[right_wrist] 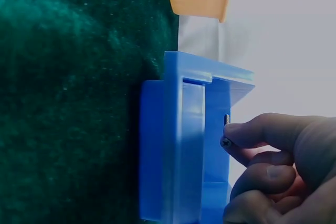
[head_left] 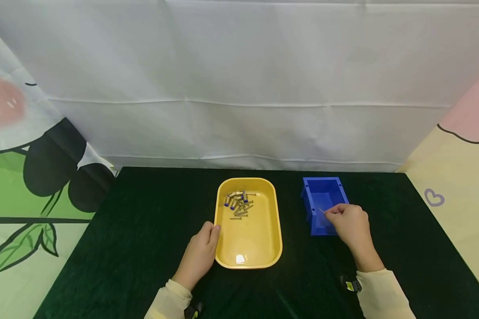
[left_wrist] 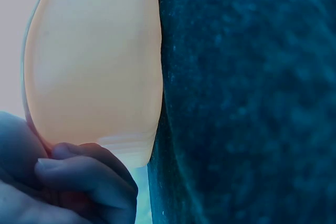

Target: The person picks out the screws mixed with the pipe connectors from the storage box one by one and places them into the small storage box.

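My left hand [head_left: 199, 252] grips the left rim of a yellow tray [head_left: 249, 243], thumb on the edge; in the left wrist view its curled fingers [left_wrist: 86, 174] are at the tray's side. Inside the tray lie several screws [head_left: 241, 215] and several short metal cylinders with blue ends [head_left: 233, 204], heaped toward the upper left. Between thumb and index finger, my right hand [head_left: 350, 223] pinches a small screw [right_wrist: 226, 142] with a cross-slot head. It holds the screw above a blue bin [head_left: 309, 212]. No loose pieces can be made out in the visible part of the bin.
Dark green cloth [head_left: 143, 230] covers the table. The bin stands to the right of the tray, with a gap of cloth between them. A white curtain [head_left: 239, 133] hangs along the back edge, and printed panels [head_left: 455, 212] flank both sides.
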The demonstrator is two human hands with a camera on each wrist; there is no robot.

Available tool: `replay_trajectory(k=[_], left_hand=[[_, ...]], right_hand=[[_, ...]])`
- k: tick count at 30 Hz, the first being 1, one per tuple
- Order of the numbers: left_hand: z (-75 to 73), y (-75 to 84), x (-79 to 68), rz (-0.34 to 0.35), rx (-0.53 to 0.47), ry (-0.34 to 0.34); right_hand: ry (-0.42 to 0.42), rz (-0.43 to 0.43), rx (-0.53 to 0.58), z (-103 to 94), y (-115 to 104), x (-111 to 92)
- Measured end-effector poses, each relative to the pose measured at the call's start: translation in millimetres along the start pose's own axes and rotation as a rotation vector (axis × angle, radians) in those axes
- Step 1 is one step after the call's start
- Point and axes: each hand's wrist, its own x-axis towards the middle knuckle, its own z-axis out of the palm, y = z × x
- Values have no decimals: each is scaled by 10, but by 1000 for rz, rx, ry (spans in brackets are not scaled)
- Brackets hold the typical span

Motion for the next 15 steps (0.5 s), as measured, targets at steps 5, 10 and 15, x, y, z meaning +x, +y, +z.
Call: replay_trajectory(k=[5, 10, 15], left_hand=[[-2, 8, -10, -12, 3, 3], [-4, 21, -18, -13, -1, 0], [-7, 33, -22, -7, 1, 0]], right_hand=[[-38, 22, 14, 12, 17, -38], [-27, -3, 16, -20, -4, -71], [31, -44, 27, -68, -84, -93]])
